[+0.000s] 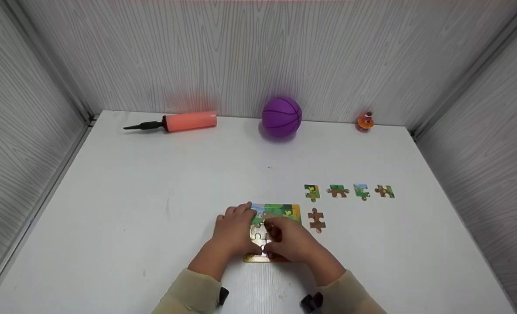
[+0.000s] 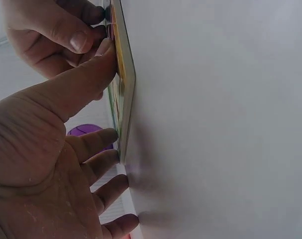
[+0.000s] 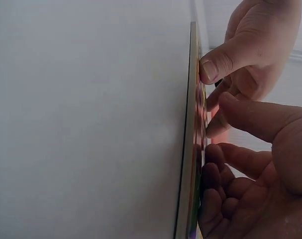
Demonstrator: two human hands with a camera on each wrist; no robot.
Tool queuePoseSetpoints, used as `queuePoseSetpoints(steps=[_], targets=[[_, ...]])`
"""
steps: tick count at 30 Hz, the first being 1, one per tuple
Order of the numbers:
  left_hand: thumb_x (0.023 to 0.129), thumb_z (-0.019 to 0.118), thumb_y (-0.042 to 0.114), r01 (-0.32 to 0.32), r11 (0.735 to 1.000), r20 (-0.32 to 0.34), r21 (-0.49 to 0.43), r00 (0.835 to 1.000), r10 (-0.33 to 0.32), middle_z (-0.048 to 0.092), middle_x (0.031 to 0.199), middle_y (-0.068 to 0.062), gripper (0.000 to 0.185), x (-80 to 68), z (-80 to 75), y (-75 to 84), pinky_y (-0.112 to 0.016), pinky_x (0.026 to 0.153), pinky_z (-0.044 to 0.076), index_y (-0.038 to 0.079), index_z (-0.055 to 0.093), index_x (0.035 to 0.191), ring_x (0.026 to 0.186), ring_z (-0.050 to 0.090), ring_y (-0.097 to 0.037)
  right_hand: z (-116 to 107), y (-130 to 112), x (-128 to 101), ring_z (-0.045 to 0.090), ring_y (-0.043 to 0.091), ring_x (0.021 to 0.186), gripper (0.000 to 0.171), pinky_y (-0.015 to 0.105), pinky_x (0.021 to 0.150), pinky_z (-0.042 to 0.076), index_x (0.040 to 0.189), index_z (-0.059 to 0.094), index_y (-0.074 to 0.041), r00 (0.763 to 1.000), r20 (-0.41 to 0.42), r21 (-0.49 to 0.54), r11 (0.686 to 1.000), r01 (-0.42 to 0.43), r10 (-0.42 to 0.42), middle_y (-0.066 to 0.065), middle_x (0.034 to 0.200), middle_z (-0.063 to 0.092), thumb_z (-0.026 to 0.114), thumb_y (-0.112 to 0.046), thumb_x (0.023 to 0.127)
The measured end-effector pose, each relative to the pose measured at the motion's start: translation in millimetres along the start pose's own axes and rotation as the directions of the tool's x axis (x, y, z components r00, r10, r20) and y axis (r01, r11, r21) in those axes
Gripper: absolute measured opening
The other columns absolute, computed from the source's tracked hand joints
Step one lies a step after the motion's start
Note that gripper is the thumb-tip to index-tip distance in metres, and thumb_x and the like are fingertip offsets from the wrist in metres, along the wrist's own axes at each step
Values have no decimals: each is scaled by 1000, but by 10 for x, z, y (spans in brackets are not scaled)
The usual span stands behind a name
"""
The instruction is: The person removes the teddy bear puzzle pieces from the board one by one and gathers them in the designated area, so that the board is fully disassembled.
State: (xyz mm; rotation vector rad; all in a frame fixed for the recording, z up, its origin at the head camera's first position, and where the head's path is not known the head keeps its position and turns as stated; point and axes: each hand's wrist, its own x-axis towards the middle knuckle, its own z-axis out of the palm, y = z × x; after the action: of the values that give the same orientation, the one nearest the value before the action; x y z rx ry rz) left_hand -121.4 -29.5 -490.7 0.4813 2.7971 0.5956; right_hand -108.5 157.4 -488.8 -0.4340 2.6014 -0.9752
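Observation:
A jigsaw puzzle in a flat tray point(image 1: 255, 259) lies near the table's front, its upper part filled with colored picture pieces and bare tray floor showing lower down. Spread along the tray's left side is my left hand point(image 1: 235, 231); its thumb point(image 2: 86, 74) presses the front part, near the right hand. My right hand point(image 1: 293, 240) covers the tray's right half, its bent fingertips point(image 3: 212, 174) touching the puzzle. Between its thumb and forefinger a gap shows, with no piece visible there. Beside the tray lies a loose brown puzzle piece point(image 1: 316, 220).
Several loose pieces form a row at the right, among them a green-and-brown piece point(image 1: 338, 191). Along the back stand an orange hand pump point(image 1: 191, 121), a purple ball point(image 1: 282, 117) and a small orange toy figure point(image 1: 365, 121). Walls enclose the table behind and at both sides.

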Motion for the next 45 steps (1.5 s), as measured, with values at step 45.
queuePoseSetpoints(steps=[45], targets=[[59,87,50,0,1000,-17,-29,1000,0,35,151,-6,96,-11,-16,1,-54,98,33,13,48,138,133,33,-32,101,11,-4,57,13,79,32,30,69,49,110,58,-25,986,-148,129,990,-61,80,-6,87,61,66,-6,86]])
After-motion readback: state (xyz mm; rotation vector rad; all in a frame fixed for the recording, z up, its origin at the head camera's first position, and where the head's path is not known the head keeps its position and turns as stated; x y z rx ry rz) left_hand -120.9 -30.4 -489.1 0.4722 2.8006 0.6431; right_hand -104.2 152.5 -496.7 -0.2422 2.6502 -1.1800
